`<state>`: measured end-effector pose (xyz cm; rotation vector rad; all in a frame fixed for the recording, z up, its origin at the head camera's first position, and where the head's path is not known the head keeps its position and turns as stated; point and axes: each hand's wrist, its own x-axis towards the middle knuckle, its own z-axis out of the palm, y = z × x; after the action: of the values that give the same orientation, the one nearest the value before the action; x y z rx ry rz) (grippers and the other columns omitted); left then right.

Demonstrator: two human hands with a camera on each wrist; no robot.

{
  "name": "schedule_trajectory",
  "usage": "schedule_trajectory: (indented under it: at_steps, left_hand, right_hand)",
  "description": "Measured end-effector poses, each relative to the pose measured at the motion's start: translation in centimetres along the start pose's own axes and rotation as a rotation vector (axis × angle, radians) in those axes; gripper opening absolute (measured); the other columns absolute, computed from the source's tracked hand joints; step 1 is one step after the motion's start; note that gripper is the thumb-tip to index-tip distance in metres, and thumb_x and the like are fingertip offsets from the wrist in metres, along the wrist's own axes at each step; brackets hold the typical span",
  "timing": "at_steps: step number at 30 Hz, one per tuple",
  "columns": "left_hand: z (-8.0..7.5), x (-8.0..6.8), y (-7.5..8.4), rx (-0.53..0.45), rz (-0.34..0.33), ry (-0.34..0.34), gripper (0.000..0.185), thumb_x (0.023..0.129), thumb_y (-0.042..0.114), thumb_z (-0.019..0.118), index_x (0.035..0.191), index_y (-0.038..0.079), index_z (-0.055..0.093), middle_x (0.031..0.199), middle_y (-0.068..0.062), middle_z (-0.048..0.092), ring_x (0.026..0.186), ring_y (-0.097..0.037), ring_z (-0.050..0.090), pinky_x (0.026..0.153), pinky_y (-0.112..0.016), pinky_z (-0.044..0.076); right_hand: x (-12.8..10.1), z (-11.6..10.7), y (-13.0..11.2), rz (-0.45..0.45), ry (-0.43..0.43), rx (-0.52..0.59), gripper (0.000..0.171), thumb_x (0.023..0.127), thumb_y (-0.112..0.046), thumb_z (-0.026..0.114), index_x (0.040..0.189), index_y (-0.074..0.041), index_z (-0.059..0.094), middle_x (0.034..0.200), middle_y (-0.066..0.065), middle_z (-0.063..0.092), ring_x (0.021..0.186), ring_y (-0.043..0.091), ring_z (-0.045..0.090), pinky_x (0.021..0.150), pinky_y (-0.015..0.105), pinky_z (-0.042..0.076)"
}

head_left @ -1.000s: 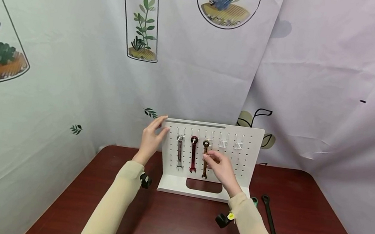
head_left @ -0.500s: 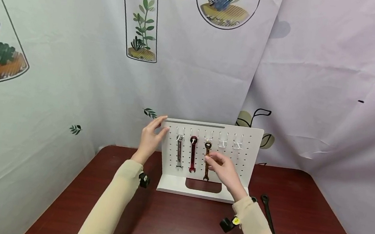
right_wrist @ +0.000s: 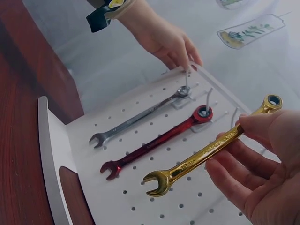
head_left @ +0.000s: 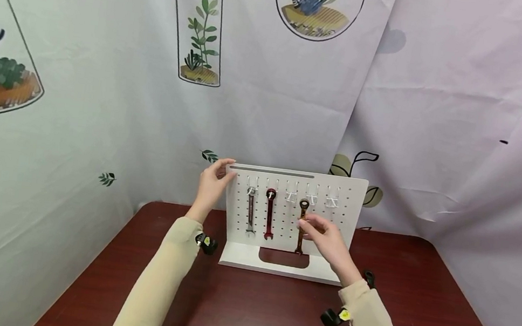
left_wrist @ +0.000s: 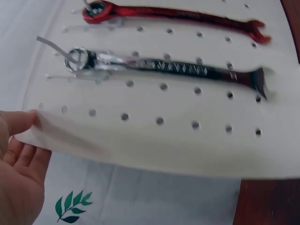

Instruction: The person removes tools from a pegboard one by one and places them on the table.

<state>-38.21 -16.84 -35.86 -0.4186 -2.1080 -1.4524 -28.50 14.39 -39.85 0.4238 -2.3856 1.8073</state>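
Note:
My right hand (head_left: 327, 239) pinches a gold combination wrench (right_wrist: 199, 157) between thumb and fingers. The wrench is upright, ring end up, in front of the white pegboard (head_left: 353, 196) and off the hooks. At the board's upper left corner, my left hand (head_left: 211, 187) grips the edge, thumb in front and fingers behind. A silver combination wrench (left_wrist: 164, 65) hangs by its ring on the leftmost hook. Beside it a red combination wrench (right_wrist: 154, 143) hangs the same way, open jaw down.
Three bare hooks (head_left: 332, 200) stick out of the board right of the red wrench. The board's white foot (head_left: 239, 258) stands on a dark red table (head_left: 242, 313). A black wrench (head_left: 368, 278) lies at the right, mostly hidden by my sleeve. A printed curtain (head_left: 267, 115) hangs behind.
My right hand has drawn the gold wrench off the third hook and moved it right, leaving that hook bare. My left hand has stayed at the board's corner.

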Motion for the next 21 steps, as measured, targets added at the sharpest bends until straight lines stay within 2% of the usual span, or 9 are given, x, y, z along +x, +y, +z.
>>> schedule_trajectory:
  at_steps: [3,7,10,16,21]
  left_hand:
    - [0.0,0.2,0.2,-0.056,-0.065,-0.01,0.034,0.098,0.019,0.069,0.13,0.007,0.066,0.123,-0.012,0.066,0.109,-0.025,0.062,0.09,-0.041,0.05]
    - [0.0,0.6,0.4,-0.096,-0.11,-0.009,0.034,0.097,0.025,0.071,0.127,0.009,0.069,0.122,-0.01,0.066,0.099,-0.019,0.057,0.082,-0.034,0.045]
    - [0.0,0.9,0.5,-0.107,-0.115,-0.011,0.035,0.096,0.028,0.072,0.125,0.007,0.07,0.121,-0.007,0.066,0.094,-0.017,0.052,0.079,-0.031,0.041]
    - [0.1,0.9,0.5,-0.106,-0.101,-0.024,0.033,0.096,0.026,0.072,0.123,0.007,0.071,0.091,-0.005,0.058,0.078,-0.018,0.044,0.068,-0.032,0.036]
    - [0.1,0.9,0.3,-0.094,-0.09,-0.034,0.035,0.096,0.026,0.073,0.124,0.007,0.07,0.091,-0.002,0.06,0.077,-0.017,0.046,0.067,-0.031,0.037]
  right_hand:
    - [-0.3,-0.6,0.1,0.002,0.01,-0.014,0.042,0.1,-0.032,0.066,0.124,0.002,0.065,0.113,0.015,0.07,0.105,0.029,0.067,0.089,0.042,0.055]
    - [-0.7,-1.4,0.4,0.009,0.022,-0.027,0.044,0.099,-0.034,0.067,0.124,0.002,0.065,0.113,0.015,0.07,0.102,0.027,0.068,0.089,0.042,0.055]
    - [-1.1,-2.2,0.6,0.009,0.039,-0.028,0.042,0.099,-0.033,0.067,0.123,0.002,0.066,0.113,0.017,0.07,0.099,0.026,0.069,0.088,0.042,0.056]
    - [-1.6,-3.6,1.0,-0.009,0.075,-0.025,0.041,0.101,-0.027,0.065,0.124,0.007,0.064,0.114,0.022,0.069,0.094,0.021,0.07,0.085,0.039,0.057]
    - [-2.3,-4.8,1.1,0.008,0.091,-0.045,0.042,0.101,-0.028,0.065,0.125,0.007,0.063,0.117,0.022,0.068,0.093,0.018,0.07,0.085,0.037,0.057]
